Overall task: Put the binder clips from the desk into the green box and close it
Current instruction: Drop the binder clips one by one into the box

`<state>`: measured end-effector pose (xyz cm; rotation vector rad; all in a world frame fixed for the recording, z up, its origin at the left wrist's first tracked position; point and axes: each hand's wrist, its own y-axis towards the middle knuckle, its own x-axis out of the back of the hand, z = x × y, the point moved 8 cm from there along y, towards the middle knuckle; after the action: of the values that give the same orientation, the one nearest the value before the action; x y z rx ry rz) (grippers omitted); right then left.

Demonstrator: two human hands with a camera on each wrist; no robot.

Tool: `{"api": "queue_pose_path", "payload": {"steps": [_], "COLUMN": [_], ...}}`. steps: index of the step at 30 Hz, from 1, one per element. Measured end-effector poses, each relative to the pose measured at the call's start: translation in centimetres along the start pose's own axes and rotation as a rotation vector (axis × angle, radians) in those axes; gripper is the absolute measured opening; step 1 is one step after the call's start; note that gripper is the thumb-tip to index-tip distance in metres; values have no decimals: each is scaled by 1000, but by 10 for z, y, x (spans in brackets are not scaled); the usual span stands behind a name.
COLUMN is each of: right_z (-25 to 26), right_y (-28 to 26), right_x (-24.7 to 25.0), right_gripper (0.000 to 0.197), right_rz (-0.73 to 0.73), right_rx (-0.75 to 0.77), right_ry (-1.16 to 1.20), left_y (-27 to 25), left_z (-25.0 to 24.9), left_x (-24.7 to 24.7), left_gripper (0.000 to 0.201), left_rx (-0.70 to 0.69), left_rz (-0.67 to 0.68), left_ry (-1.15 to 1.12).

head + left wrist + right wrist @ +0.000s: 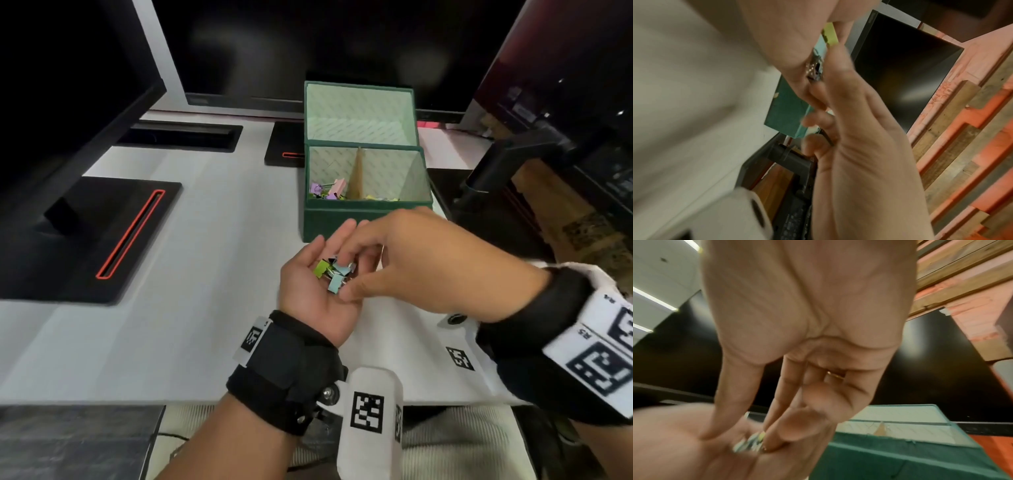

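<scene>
My left hand [329,246] lies palm up above the desk and carries several binder clips [334,274], lime green and light blue. My right hand [344,275] reaches down into that palm, thumb and fingers pinching the clips [750,443]. Just behind the hands, the green box [342,222] stands open with its lid [359,113] tilted back. A cardboard divider [358,174] splits its inside. More clips [329,192], pink, purple and yellow, lie on its floor. The left wrist view shows the clips [819,53] squeezed between both hands, with the box [785,105] beyond.
The white desk [205,308] carries a black monitor base with a red slot [130,236] at the left and a second base [284,147] behind the box. Dark screens [68,85] stand along the back. A black clamp arm [496,171] sits right of the box.
</scene>
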<state>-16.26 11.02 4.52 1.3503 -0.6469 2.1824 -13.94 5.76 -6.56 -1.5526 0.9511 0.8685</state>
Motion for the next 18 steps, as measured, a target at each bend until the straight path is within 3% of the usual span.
{"api": "queue_pose_path", "payload": {"steps": [6,9,12,18], "right_z": [4,-1,-17,-74], "right_y": [0,1,7,38], "right_x": [-13,-3,26,66], "right_gripper": [25,26,25,23], "right_rz": [-9,-43,-226,-591], "right_rx": [20,18,-20,-195], "right_ry": [-35,138,329,354], "left_y": [-5,-3,0,-3], "left_z": [1,-5,-12,-4], "left_x": [0,-1,-3,2], "left_gripper": [38,36,38,37], "left_rx": [-8,-27,-56,-16], "left_rz": [-4,11,36,35], "left_ry": [-1,-48,-94,-54]}}
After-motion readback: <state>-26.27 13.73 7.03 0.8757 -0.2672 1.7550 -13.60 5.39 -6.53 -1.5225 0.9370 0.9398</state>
